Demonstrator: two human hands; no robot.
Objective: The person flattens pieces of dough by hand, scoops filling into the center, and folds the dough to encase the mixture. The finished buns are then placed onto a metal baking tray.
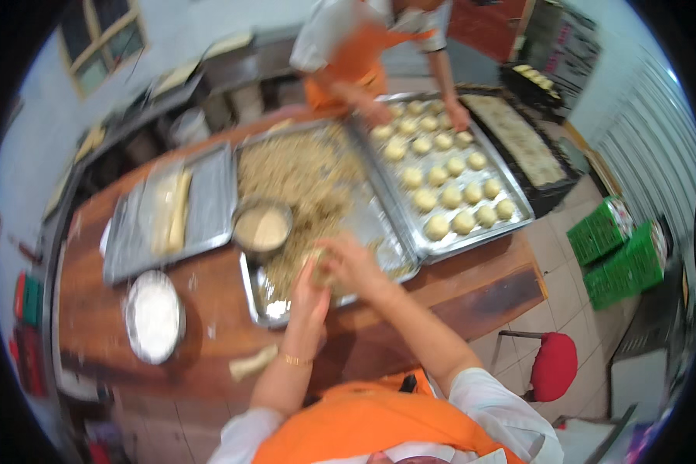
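My left hand and my right hand meet over a large metal tray, closed around a small pale lump, probably dough, partly hidden by fingers. Beige crumbly filling covers much of that tray. Just behind my hands sits a metal bowl of light tan contents. At left, a white-filled bowl stands on the wooden table, and a dough piece lies near the front edge.
A co-worker holds a tray of round dough balls at back right. A dough roll lies in a left tray. Dark pans stand behind; green crates and a red stool are on the right.
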